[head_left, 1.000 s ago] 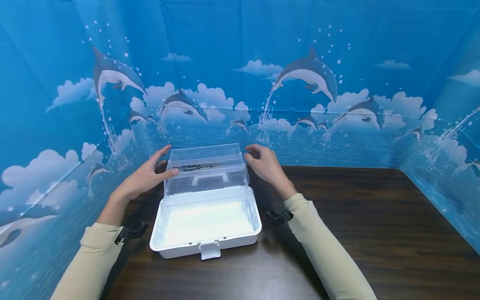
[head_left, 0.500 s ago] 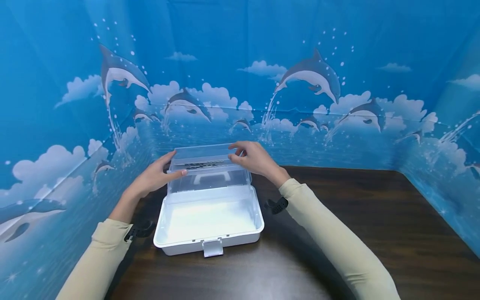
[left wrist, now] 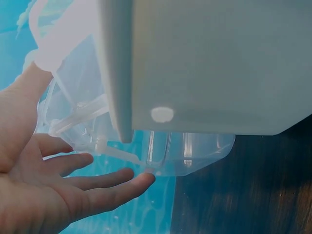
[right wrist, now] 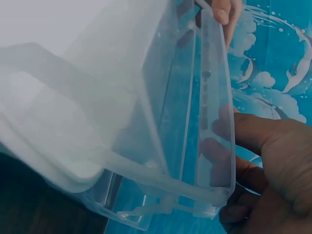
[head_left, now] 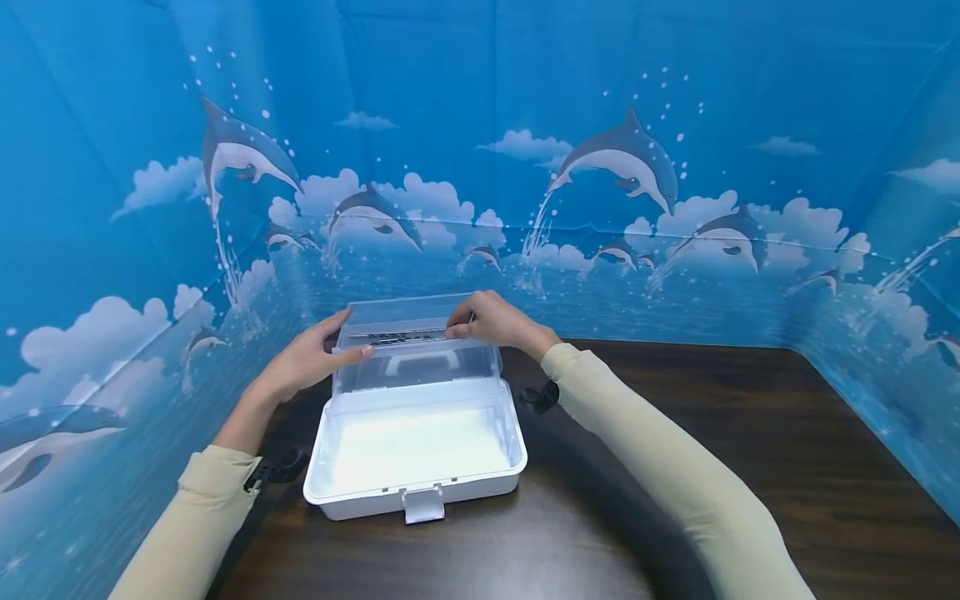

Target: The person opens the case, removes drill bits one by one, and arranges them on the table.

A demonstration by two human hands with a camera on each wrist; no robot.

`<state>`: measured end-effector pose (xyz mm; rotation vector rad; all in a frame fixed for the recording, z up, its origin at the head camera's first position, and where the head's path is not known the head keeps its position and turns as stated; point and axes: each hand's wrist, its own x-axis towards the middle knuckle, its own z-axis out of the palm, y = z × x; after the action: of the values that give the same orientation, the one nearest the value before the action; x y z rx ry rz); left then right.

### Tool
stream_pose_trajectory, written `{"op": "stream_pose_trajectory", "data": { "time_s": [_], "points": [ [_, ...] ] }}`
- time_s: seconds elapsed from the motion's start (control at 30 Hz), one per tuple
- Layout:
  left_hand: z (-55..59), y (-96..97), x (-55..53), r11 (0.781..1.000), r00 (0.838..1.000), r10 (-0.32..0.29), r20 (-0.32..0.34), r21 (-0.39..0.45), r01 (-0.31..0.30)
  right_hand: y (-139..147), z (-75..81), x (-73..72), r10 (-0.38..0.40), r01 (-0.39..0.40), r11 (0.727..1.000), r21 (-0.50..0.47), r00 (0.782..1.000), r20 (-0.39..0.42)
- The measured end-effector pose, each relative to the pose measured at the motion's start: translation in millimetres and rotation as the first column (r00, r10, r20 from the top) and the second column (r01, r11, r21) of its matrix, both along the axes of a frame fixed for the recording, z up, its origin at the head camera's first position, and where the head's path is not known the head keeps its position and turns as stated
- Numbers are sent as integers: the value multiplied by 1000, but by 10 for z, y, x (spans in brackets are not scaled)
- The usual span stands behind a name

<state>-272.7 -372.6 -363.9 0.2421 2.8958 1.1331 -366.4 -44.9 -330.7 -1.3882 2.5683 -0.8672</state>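
A storage box with a white base point(head_left: 360, 505) stands unfolded on the table, its clear tray point(head_left: 420, 398) and lid raised behind. Small dark striped items point(head_left: 397, 337) show through the upper clear compartment point(head_left: 405, 310). My left hand point(head_left: 303, 362) rests at the left end of that compartment, thumb laid over its front. In the left wrist view the fingers point(left wrist: 117, 187) are straight and spread beside the clear plastic. Thumb and index of my right hand point(head_left: 498, 321) reach in at the items' right end. Whether they pinch anything I cannot tell.
A latch point(head_left: 423, 505) hangs from the base's front edge. Beyond the box, a blue dolphin-print cloth point(head_left: 480, 167) walls the back and sides. Dark wood tabletop point(head_left: 712, 450) extends to the right.
My right hand has moved left from beside the box's right edge, then down to the dark items. The left hand keeps its place on the compartment.
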Motion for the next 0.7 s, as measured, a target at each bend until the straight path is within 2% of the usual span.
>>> {"op": "stream_pose_trajectory", "data": {
  "time_s": [0.13,0.33,0.7],
  "points": [
    [-17,-5,27,1000,1000,6,13,6,-6,-51,0,-50,2,-3,1000,30,1000,31],
    [5,11,21,1000,999,22,35,13,-22,-88,27,-113,-4,1,998,69,999,37],
    [36,26,36,1000,998,25,52,17,-26,-84,33,-82,-22,20,998,56,999,40]
  ]
}}
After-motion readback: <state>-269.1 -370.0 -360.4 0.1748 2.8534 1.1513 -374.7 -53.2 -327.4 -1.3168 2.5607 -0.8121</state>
